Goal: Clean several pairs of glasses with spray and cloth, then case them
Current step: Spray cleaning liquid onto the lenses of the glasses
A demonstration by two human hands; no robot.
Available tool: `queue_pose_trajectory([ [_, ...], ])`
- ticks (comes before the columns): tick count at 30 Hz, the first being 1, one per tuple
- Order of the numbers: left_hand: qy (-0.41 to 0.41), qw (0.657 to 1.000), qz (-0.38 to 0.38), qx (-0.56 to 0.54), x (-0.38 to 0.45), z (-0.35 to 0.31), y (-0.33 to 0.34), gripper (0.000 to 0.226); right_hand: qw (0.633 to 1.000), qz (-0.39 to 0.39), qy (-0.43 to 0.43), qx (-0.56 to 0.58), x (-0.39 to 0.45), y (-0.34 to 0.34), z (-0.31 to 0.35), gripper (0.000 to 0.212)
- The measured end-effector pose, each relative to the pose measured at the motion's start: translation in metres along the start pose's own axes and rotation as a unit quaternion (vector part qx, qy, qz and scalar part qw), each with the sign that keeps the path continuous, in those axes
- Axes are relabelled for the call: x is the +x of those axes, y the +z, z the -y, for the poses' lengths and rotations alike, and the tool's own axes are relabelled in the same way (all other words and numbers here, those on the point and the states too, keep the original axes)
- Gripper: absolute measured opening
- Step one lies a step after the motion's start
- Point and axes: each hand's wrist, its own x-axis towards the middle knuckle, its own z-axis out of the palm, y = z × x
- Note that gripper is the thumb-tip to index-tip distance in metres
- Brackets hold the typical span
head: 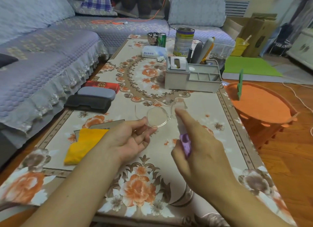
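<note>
Arms: 2 forearms, bare to the frame's edge, no sleeves.
Left hand point(133, 138): no ring, watch or glove.
Right hand point(201, 152): likewise unadorned.

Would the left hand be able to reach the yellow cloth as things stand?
Probably not yet: the yellow cloth lies uncovered just beside the left hand, but that hand is pinching the clear glasses and would need to free itself first.

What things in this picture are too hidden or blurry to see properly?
Head view:
- Spray bottle: mostly covered by the right hand; label unreadable.
- Glasses: clear frame blurs into the tablecloth; left hand hides one edge.
- Three cases: closed, contents unseen.
- Tissue pack: print too small.
</note>
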Motion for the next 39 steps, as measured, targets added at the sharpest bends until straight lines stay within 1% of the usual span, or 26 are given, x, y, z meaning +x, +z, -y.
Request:
queue_pose_trajectory([
  [6,-0.013,1.000,0.020,0.008,0.001,0.004,0.001,0.009,0.999,-0.025,0.016,-0.014,0.004,0.008,0.004,0.065],
  [10,-0.016,0.999,0.029,0.005,0.000,0.002,-0.001,0.008,0.996,-0.083,0.025,0.008,0.005,-0.002,-0.003,0.069],
  [13,-0.016,0.999,0.031,0.006,-0.001,0.000,-0.003,0.009,0.991,-0.117,0.064,0.023,0.009,-0.019,-0.021,0.073],
  [17,-0.014,0.999,0.029,0.008,-0.002,-0.003,-0.004,0.009,0.989,-0.126,0.083,-0.001,0.011,-0.037,-0.033,0.069],
  [21,-0.012,1.000,0.027,0.004,-0.002,-0.003,-0.004,0.011,0.992,-0.097,0.080,-0.011,0.009,-0.036,-0.031,0.061],
  [24,-0.013,0.999,0.032,0.007,-0.002,-0.003,-0.003,0.012,0.993,-0.084,0.084,0.007,0.010,-0.034,-0.032,0.053],
  [27,-0.012,0.999,0.036,0.011,-0.003,-0.002,-0.003,0.012,0.988,-0.127,0.072,0.040,0.008,-0.037,-0.033,0.056],
  [29,-0.004,0.999,0.036,0.016,-0.004,-0.001,-0.004,0.012,0.981,-0.158,0.096,0.064,0.009,-0.039,-0.037,0.066],
  [30,0.005,0.999,0.034,0.021,-0.004,-0.001,-0.005,0.012,0.976,-0.163,0.125,0.076,0.010,-0.040,-0.042,0.071],
  [31,0.019,0.999,0.031,0.032,-0.005,-0.002,-0.005,0.011,0.970,-0.160,0.159,0.087,0.013,-0.040,-0.047,0.074],
  [32,0.042,0.997,0.023,0.056,-0.006,-0.002,-0.007,0.010,0.966,-0.147,0.192,0.096,0.016,-0.039,-0.055,0.073],
  [33,0.076,0.992,0.009,0.101,-0.006,-0.002,-0.009,0.010,0.961,-0.127,0.223,0.106,0.019,-0.037,-0.065,0.065],
  [34,0.121,0.979,-0.012,0.163,-0.006,-0.001,-0.012,0.010,0.954,-0.103,0.255,0.119,0.023,-0.035,-0.075,0.052],
  [35,0.172,0.957,-0.036,0.231,-0.006,-0.001,-0.017,0.010,0.946,-0.080,0.284,0.135,0.027,-0.034,-0.083,0.039],
  [36,0.225,0.928,-0.060,0.292,-0.006,-0.002,-0.022,0.010,0.937,-0.069,0.306,0.156,0.031,-0.033,-0.091,0.028],
  [38,0.314,0.869,-0.093,0.371,-0.007,-0.006,-0.033,0.014,0.917,-0.086,0.332,0.204,0.037,-0.029,-0.099,0.019],
  [39,0.346,0.850,-0.100,0.385,-0.008,-0.009,-0.038,0.015,0.909,-0.103,0.334,0.225,0.042,-0.027,-0.100,0.018],
])
